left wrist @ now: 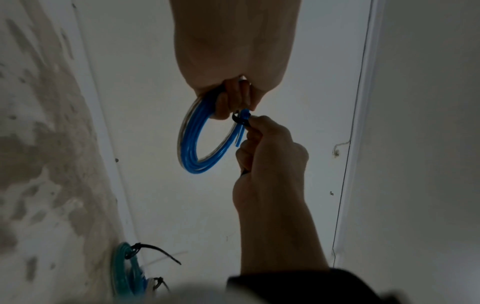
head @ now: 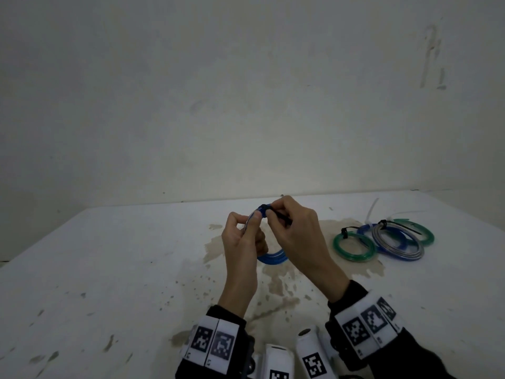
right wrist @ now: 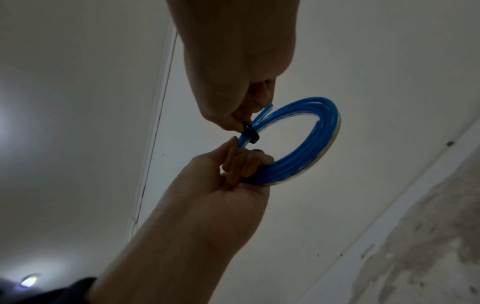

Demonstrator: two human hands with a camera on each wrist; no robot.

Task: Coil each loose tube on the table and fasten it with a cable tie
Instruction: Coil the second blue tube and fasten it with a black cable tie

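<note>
A blue tube coil (head: 273, 258) is held upright above the white table (head: 123, 269). My left hand (head: 250, 224) grips its left side, fingers curled round the strands (right wrist: 244, 166). A black cable tie (right wrist: 249, 133) is wrapped round the top of the coil (left wrist: 192, 144). My right hand (head: 273, 212) pinches the tie's tail (left wrist: 241, 120) right at the coil. The tail runs back through my right fist. A short free end of blue tube sticks out beside the tie.
Three tied coils lie at the right: a green one (head: 354, 247), a grey and blue one (head: 397, 243) and another green one (head: 420, 231) behind. White ties (head: 371, 212) lie beyond them. Brown stains mark the table. White marker-tagged cylinders (head: 311, 354) stand at the front edge.
</note>
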